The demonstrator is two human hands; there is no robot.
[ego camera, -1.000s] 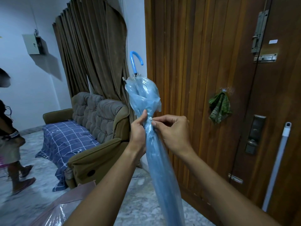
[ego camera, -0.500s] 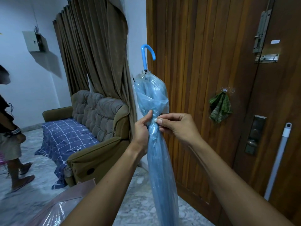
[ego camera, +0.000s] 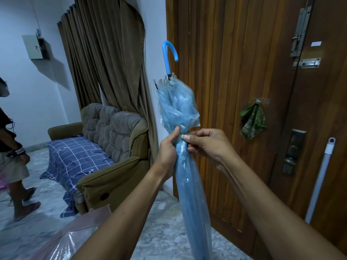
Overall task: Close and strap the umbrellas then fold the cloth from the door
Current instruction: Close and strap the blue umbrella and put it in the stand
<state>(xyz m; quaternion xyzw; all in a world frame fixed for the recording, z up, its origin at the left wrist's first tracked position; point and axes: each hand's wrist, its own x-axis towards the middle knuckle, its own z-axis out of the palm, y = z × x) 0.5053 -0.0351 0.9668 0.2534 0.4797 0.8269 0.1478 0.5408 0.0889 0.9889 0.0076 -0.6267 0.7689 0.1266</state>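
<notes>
Upright, umbrella (ego camera: 190, 184) stands gripped between both hands (ego camera: 167, 152) (ego camera: 206, 145).

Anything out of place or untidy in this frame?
Mildly. The blue umbrella is held handle-up, its canopy bunched unevenly above where the left hand and right hand pinch it. The green cloth hangs crumpled from a door hook. Nothing looks damaged or spilled.

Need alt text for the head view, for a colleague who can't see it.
A closed blue umbrella is held upright, handle up: the left hand grips its gathered waist and the right hand pinches the same spot. A green cloth hangs on the wooden door behind, and part of a pink umbrella shows at lower left.
</notes>
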